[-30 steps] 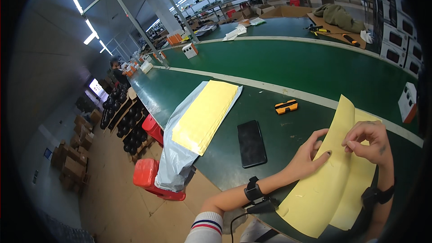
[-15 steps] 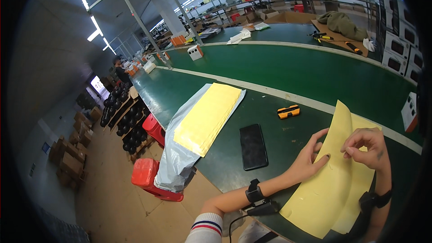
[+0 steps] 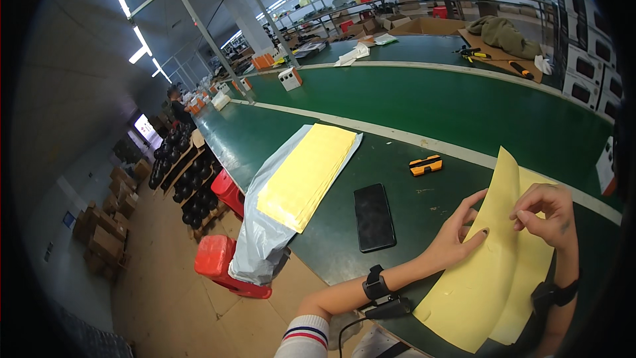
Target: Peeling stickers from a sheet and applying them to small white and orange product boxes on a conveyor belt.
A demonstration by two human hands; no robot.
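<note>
— Long green worktop [image 3: 411,99], warehouse hall. Where's the yellow sheet [image 3: 490,258]?

— Right of the black phone [image 3: 374,217]. Left hand [image 3: 457,232] spread open against it; right hand [image 3: 546,215] pinches its edge.

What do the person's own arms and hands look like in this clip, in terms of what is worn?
Both hands, left hand and right hand, are bare. Each wrist carries a black strap; a black cable hangs below the left one. The left sleeve is white with red and navy stripes.
</note>
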